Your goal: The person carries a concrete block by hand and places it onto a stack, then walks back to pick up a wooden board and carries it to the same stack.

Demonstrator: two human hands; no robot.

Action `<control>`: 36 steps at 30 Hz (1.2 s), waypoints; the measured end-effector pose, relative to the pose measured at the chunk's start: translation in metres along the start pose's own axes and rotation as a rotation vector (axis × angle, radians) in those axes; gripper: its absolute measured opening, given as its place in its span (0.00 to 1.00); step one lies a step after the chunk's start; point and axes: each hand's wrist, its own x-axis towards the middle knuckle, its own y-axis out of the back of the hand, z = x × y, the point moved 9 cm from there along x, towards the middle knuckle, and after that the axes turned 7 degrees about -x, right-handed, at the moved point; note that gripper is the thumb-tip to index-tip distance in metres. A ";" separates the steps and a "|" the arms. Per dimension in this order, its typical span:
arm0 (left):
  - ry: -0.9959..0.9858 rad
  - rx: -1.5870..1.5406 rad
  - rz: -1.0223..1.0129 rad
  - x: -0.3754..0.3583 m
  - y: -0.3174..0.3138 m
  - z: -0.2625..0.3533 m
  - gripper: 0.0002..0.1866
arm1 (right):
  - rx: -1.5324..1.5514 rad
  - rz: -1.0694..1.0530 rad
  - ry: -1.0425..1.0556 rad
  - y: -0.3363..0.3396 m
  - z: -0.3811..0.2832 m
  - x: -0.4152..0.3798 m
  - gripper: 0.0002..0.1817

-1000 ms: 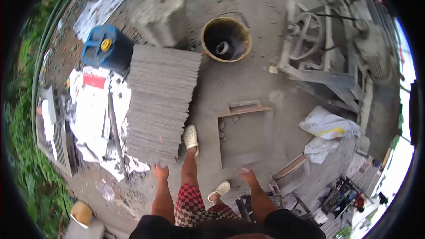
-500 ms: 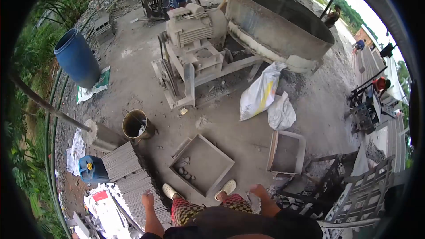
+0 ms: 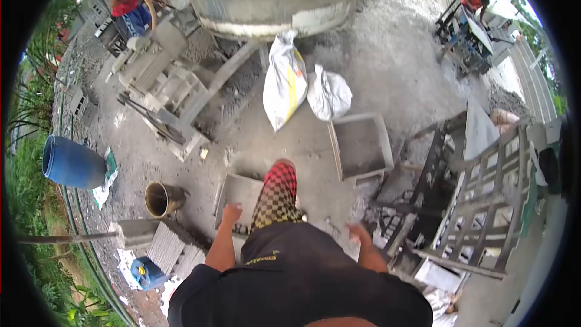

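My left hand [image 3: 231, 213] hangs in front of my body, over the near left side of a shallow wooden tray [image 3: 241, 190] on the ground. It holds nothing, its fingers loosely bent. My right hand [image 3: 358, 232] hangs on the other side, also with nothing in it and its fingers apart, slightly blurred. It is nearest to bare ground and the dark rubble by a metal frame. My raised knee in checkered trousers [image 3: 275, 197] hides much of the tray. A second box-like tray [image 3: 382, 140] lies ahead to the right, touched by neither hand.
Two white sacks [image 3: 284, 88] stand ahead, before a large round mixer pan [image 3: 272, 3]. A motor on a frame [image 3: 172, 85] is left of them. A bucket [image 3: 163, 200], blue drum [image 3: 72, 162] and blue jug [image 3: 148, 273] are left; a slatted rack [image 3: 484, 206] is right. Two people work farther off.
My view has turned right and moved forward. One knee has come up over the tray. Both hands have swung forward, away from the stacked grey slabs on the left.
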 end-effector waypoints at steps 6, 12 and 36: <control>0.110 0.007 -0.250 0.089 -0.063 0.026 0.16 | 0.735 -0.049 -0.714 0.028 -0.014 -0.024 0.22; -0.033 0.323 -0.473 0.213 -0.076 0.148 0.16 | 0.928 0.518 -0.390 0.280 -0.071 0.143 0.22; -0.276 -0.014 -0.199 0.604 0.034 0.573 0.17 | 0.891 0.513 -0.617 0.625 -0.015 0.287 0.17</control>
